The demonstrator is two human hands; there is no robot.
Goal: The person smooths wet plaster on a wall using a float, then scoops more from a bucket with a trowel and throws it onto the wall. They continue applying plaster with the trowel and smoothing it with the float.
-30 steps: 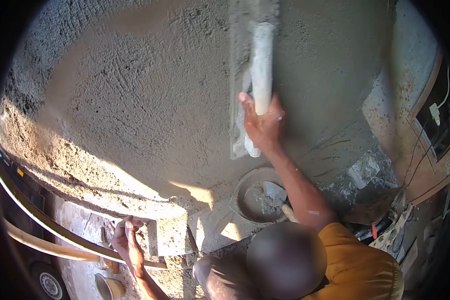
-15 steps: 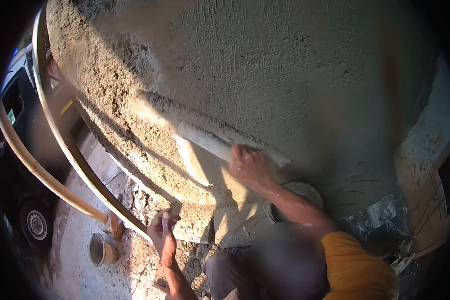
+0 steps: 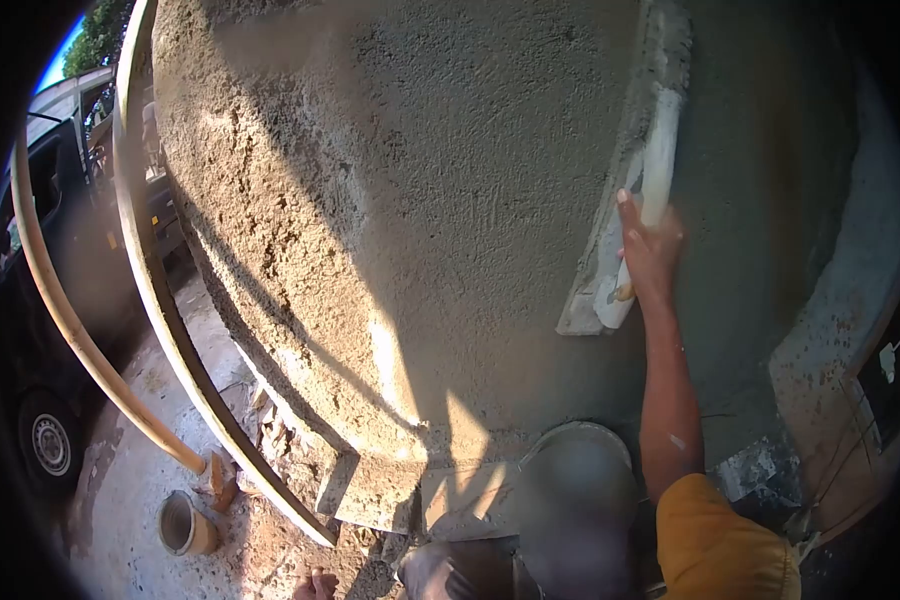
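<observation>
My right hand (image 3: 652, 250) is closed around the pale handle of a long plastering float (image 3: 610, 240). The float stands steeply slanted, its top leaning right, and its long blade lies along the grey plastered wall (image 3: 490, 170). Wet-looking mortar clings to the blade's upper edge. At the bottom edge of the view my left hand (image 3: 316, 585) shows only in part, fingers curled, with nothing visible in them, low over the rubble-strewn ground. A round bucket (image 3: 595, 430) stands below the wall, partly hidden behind a blurred round shape.
Two long curved strips, one outer (image 3: 75, 315) and one inner (image 3: 165, 310), arch up on the left. Near their feet sits a small round pot (image 3: 185, 525). A dark vehicle (image 3: 50, 330) is parked beyond. The wall's rough lower-left edge (image 3: 270, 385) juts out above broken masonry.
My right hand has carried the float up and right, turning it from a shallow slope to nearly upright. My left hand has dropped toward the bottom edge. The view has shifted slightly.
</observation>
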